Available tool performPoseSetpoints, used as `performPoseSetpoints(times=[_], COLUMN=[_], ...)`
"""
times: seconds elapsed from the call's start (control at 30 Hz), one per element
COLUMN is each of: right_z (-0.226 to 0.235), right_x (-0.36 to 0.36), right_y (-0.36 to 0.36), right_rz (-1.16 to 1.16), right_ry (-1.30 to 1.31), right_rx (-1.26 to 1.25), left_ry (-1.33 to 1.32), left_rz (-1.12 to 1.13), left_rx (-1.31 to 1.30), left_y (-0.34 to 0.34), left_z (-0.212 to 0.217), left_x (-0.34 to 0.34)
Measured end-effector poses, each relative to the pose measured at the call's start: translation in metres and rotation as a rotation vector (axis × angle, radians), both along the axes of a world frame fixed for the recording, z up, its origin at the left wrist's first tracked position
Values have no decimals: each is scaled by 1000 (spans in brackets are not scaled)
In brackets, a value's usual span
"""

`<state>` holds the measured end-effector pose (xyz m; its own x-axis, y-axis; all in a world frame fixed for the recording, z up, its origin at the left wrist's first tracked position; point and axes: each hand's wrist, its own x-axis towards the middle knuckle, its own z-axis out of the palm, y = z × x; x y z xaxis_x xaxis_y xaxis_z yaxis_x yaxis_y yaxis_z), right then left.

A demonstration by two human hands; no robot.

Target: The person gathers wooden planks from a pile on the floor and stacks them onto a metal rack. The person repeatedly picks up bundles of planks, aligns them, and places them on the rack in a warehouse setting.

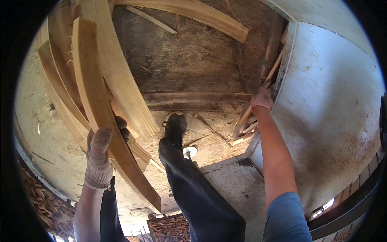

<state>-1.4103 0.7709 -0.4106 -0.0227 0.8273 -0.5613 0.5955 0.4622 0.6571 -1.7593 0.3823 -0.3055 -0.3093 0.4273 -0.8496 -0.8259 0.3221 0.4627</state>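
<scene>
My left hand [100, 155], in a knit work glove with a dark palm side, is closed around a long curved wooden plank [94, 80]. The plank is held tilted, its lower end toward me. Other wide boards [115, 74] lie behind it on the left. At the foot of the white wall, my gloved right hand [262, 99] has its fingers bent round a thin wooden strip [275, 66]; the fingertips are partly hidden. More narrow offcuts [250, 127] lie just below that hand, along the wall.
A dark timber beam [197, 97] crosses the dusty floor in front of my shoe [175, 127]. A curved board [193, 10] and a thin stick [151, 19] lie farther off. The white wall [322, 92] rises on the right. Stacked wood pieces [171, 229] show at the bottom.
</scene>
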Motion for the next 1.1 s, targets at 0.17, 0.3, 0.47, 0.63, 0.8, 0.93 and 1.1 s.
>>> performPoseSetpoints(times=[0.17,0.3,0.47,0.63,0.8,0.93,1.1], right_z=[12,-7,-34,-32,27,17,-8], right_x=[-43,-88,-263,-317,-289,-277,-230], right_y=[26,37,15,-13,-105,-203,-200], right_rz=[11,121,577,315,-465,-325,-51], right_ry=[-151,405,614,578,1051,1051,952], right_rx=[-205,-285,-66,-215,-730,-652,-790], left_ry=[-1,32,237,532,702,760,517], left_rz=[-20,10,85,13,-139,-203,-214], left_rx=[-49,-42,-108,-304,-514,-440,-406], left_y=[-1,-10,-8,-32,-51,-80,-93], left_z=[14,18,35,33,18,-34,-33], left_x=[-13,-22,-33,-61,-97,-98,-104])
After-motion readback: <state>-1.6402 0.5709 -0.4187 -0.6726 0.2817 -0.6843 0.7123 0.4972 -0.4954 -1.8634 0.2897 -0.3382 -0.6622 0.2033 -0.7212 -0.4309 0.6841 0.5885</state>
